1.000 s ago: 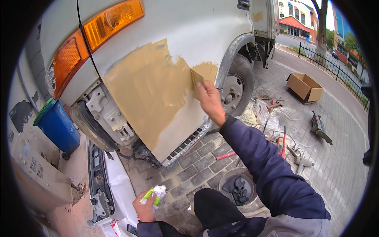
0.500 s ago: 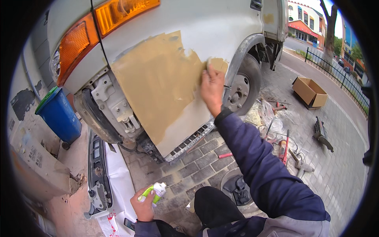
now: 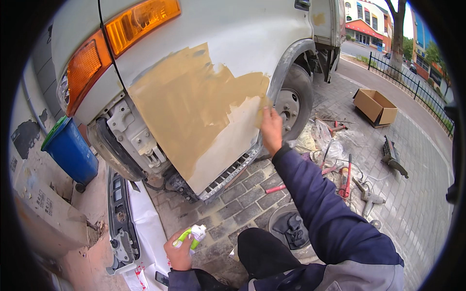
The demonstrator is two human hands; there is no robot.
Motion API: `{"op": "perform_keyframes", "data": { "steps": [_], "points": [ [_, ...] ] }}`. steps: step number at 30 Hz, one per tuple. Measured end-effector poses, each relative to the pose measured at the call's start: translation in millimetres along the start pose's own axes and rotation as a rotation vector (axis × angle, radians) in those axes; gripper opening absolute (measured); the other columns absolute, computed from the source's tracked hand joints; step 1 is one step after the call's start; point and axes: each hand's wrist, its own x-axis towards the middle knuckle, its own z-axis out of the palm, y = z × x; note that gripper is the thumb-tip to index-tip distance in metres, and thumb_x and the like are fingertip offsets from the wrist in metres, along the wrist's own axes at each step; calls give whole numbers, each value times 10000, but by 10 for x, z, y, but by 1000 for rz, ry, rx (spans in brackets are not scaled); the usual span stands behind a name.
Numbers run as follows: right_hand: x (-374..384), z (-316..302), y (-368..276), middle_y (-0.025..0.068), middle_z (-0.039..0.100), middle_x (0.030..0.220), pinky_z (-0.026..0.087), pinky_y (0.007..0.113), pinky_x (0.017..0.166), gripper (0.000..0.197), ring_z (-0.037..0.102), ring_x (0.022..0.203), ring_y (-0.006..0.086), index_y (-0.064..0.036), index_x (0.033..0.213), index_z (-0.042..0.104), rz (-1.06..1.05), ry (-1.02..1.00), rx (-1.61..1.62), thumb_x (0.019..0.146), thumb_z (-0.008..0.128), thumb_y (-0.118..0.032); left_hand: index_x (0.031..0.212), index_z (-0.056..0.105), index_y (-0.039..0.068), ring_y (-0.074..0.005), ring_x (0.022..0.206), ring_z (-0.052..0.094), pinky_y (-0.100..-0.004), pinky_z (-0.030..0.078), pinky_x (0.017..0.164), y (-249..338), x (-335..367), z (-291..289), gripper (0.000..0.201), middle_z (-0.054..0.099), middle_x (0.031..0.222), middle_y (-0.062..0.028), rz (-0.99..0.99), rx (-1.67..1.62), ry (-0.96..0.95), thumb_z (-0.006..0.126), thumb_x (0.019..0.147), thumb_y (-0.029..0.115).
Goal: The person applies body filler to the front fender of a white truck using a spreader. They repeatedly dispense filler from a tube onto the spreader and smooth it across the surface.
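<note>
My right hand (image 3: pixel 273 127) is closed on a putty spreader (image 3: pixel 263 107), its flat edge coated tan and set against the truck's panel beside the wheel arch. Tan putty (image 3: pixel 179 104) covers much of this white panel (image 3: pixel 233 141), in a wide ragged patch that now runs right to the arch. A bare whitish strip shows along the panel's lower right. Low at the left, my left hand (image 3: pixel 178 253) grips a small green and white squeeze tube (image 3: pixel 196 234), its white end pointing up and right.
Behind the panel's lower edge is the front wheel (image 3: pixel 291 104). Hand tools, a heat gun (image 3: pixel 371 200) and plastic wrap (image 3: pixel 323 138) lie on the paving. A bucket (image 3: pixel 276 218) holds dark cloth. A cardboard box (image 3: pixel 374 107), blue bin (image 3: pixel 75 153) and detached bumper (image 3: pixel 119 208) stand around.
My right hand has moved down along the panel's right edge. Fresh putty now fills the upper right by the wheel arch. The left hand keeps its hold on the tube.
</note>
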Motion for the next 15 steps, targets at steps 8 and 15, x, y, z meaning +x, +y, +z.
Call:
{"op": "perform_keyframes", "data": {
  "steps": [8, 15],
  "points": [
    [426, -91, 171, 42, 783, 1017, 543, 323, 823, 388, 658, 879, 113, 52, 1254, 751, -68, 93, -18, 1218, 482, -225, 1170, 827, -87, -185, 1003, 749, -332, 579, 955, 21, -33, -149, 253, 828, 1106, -152, 8, -21, 35, 819, 953, 42],
    [502, 28, 236, 72, 762, 1016, 540, 347, 852, 339, 651, 897, 149, 66, 1263, 740, -91, 46, -223, 1168, 582, -218, 1166, 827, -92, -176, 999, 748, -323, 580, 946, 95, -72, -148, 253, 828, 1104, -147, 1, -12, 35, 822, 956, 48]
  ]
}}
